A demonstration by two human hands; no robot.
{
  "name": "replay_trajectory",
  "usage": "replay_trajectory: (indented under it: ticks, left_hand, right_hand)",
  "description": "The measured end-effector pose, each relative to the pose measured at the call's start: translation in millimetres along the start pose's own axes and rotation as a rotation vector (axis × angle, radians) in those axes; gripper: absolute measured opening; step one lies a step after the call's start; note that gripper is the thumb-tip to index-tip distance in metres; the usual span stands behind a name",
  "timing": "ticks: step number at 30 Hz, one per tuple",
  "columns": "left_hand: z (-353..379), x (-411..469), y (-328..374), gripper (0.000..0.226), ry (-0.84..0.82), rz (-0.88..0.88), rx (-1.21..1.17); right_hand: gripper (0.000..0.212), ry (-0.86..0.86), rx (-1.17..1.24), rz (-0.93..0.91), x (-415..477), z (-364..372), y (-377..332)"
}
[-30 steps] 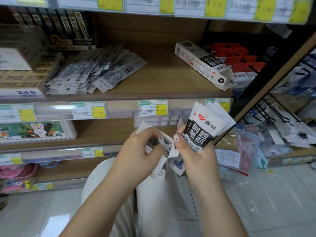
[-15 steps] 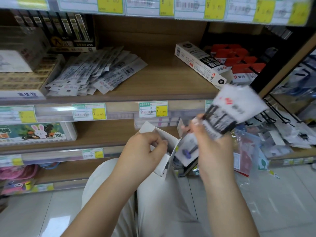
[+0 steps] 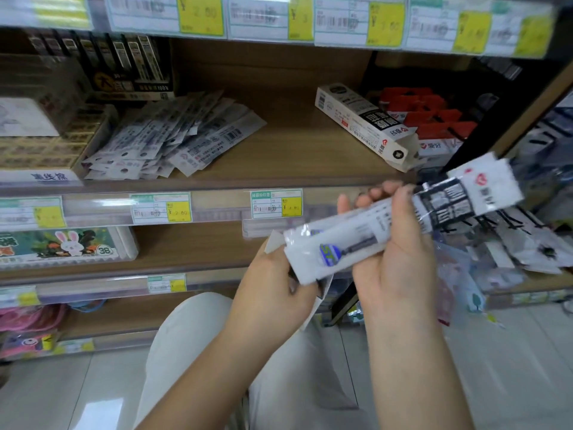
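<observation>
A bundle of pen refill packets (image 3: 350,237) is held in the right hand (image 3: 400,259). The fingers are curled round the middle of the bundle and the fingertips are seen above its upper edge. The bundle is tilted: its printed black and white end points up to the right and is blurred, while its clear end with a blue mark lies low at the left, in front of the left hand (image 3: 269,293).

A small open carton (image 3: 273,243) is gripped in the left hand, with the thumb pressed on its front. Only a flap and a lower edge of it are seen, because the rest is hidden by the bundle and the hand. Both hands are kept in the air in front of a wooden shelf (image 3: 294,150).

On this shelf a loose pile of refill packets (image 3: 173,141) is spread at the left. A long white box (image 3: 362,122) is laid at the right, just beside red-topped packs (image 3: 431,119). A price label (image 3: 276,203) is fixed on the shelf edge.
</observation>
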State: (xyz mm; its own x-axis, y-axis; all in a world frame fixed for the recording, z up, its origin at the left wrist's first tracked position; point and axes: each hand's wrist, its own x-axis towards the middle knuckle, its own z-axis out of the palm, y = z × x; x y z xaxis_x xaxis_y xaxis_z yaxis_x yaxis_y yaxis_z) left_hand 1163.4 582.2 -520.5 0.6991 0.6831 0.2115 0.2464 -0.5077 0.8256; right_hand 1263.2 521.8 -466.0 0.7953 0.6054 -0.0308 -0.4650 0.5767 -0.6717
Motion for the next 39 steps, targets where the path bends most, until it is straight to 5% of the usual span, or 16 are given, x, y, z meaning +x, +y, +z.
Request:
replay_trajectory:
  ticks: [4,7,13,17,25,31,35,39]
  left_hand:
    - [-3,-3,3,0.034,-0.064,0.055,0.002]
    - [-1,-6,3,0.018,-0.079,0.035,0.029]
    - [2,-7,4,0.011,-0.083,0.028,0.121]
    - [3,-3,6,0.003,-0.070,0.063,0.176]
    - [0,-3,1,0.022,0.050,0.105,0.355]
    - [4,-8,-1,0.035,0.155,0.127,0.269]
    - [0,-2,-1,0.006,0.168,0.163,0.124]
    - [-1,2,-3,0.007,0.140,0.175,0.125]
  right_hand:
    - [0.014,0.102,-0.046,0.078,11,-14,4]
    - [0.017,0.062,-0.187,0.061,19,-19,-5]
    - [0.007,-0.488,-0.587,-0.105,16,-13,-19]
    - [0.005,-0.667,-0.848,-0.162,10,-7,-23]
    - [0.014,-0.491,-0.965,-0.210,-2,-19,4]
    - [0.010,-0.475,-1.107,-0.085,-1,-25,8]
    - [0.031,-0.461,-1.180,0.026,-2,-28,9]
    - [0.041,-0.479,-1.053,0.017,-8,-20,-3]
